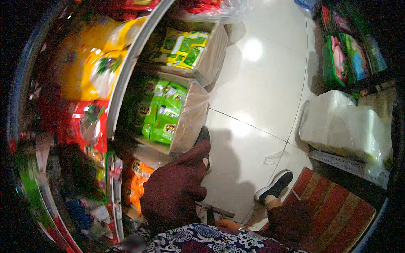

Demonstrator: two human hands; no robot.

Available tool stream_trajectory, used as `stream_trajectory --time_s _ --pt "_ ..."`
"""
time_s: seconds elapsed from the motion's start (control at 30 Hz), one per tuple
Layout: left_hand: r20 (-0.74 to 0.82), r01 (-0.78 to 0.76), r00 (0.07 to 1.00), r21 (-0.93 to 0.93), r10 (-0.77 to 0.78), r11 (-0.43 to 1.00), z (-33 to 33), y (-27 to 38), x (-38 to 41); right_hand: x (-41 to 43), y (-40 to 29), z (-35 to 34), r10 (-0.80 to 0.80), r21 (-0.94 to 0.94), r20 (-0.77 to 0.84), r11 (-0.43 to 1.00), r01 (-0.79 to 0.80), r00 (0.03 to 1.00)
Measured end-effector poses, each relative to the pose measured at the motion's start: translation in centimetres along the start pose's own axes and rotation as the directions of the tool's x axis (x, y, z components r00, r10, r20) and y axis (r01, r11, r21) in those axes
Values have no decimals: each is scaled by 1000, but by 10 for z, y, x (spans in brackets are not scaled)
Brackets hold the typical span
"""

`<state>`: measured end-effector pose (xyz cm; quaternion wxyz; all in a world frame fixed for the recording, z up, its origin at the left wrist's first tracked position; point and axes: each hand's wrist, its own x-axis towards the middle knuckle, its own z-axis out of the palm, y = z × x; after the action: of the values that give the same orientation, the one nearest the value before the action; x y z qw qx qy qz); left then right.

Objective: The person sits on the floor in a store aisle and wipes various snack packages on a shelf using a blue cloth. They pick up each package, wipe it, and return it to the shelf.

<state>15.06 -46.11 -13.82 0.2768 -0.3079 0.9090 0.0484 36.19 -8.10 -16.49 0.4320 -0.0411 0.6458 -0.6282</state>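
Neither of my hands can be made out; a small strip of skin at the bottom, between the legs, is too hidden to identify. Before me are my legs in dark maroon trousers (177, 186), a patterned navy and white garment (205, 232) and a black shoe with a white sole (278, 183). Left of the legs, an open cardboard box (191, 117) holds green plastic packets (166, 110). Behind it, another cardboard box (215, 57) holds green and yellow packets (185, 47). Orange packets (139, 185) lie beside my knee, partly covered by it.
At left, a metal shelf edge (126, 69) fronts yellow bags (102, 74) and a red bag (91, 123). Pale tiles (259, 95) run down the aisle. At right are a plastic-wrapped white bundle (345, 123), colourful packages (340, 60) and a red and brown striped surface (332, 205).
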Motion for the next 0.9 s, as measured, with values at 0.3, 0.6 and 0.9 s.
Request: stream_trajectory --time_s 0.3,0.6,0.9 --pt "-45 71 996 -54 -74 996 -26 20 -20 -59 -102 -179 400 591 -63 753 -289 914" --pt "-57 86 994 -134 -94 987 -2 11 -11 -27 -64 -240 136 -456 -255 856 -243 957" --pt "-124 24 991 -211 -51 977 22 -18 19 -34 -140 -231 207 -645 -270 687 -336 940"
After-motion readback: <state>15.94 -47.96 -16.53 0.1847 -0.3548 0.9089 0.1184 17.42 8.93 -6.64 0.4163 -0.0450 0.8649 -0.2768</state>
